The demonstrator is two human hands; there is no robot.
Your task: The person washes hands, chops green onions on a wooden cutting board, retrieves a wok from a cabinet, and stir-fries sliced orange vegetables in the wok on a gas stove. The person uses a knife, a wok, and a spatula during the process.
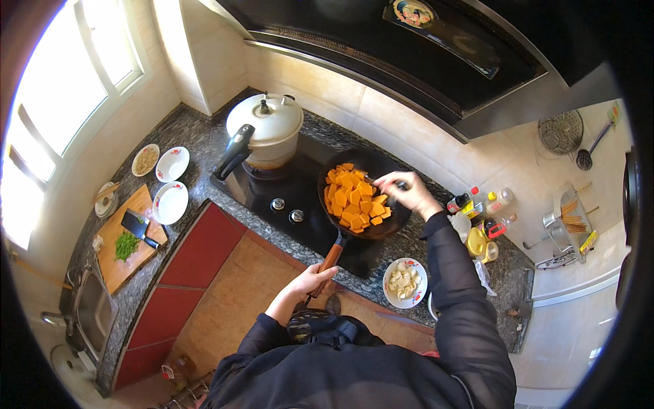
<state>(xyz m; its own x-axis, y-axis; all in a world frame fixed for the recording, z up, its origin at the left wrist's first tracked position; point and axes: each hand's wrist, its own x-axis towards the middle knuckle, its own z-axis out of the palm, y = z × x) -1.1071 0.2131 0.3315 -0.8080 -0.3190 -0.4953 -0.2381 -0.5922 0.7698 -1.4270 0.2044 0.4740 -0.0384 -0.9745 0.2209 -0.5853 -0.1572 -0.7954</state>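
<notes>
A dark wok (pixel 396 225) with a wooden handle (pixel 331 259) sits on the black glass cooktop (pixel 276 189). Orange slices, apparently pumpkin, fill its left and middle part. My left hand (pixel 312 282) is closed around the wok's handle. Over the wok's right side, my right hand (pixel 405 190) grips the handle of a metal utensil (pixel 369 179), whose far end is hidden among the slices. In front of the wok's right side stands a patterned bowl (pixel 389 300) of pale sliced pieces.
A pressure cooker (pixel 271 128) stands behind left. Further left are white bowls (pixel 170 203) and a cutting board (pixel 110 266) with a cleaver (pixel 134 225) and chopped greens (pixel 126 246). Bottles and jars (pixel 476 243) stand at right. A range hood (pixel 388 66) overhangs the cooktop.
</notes>
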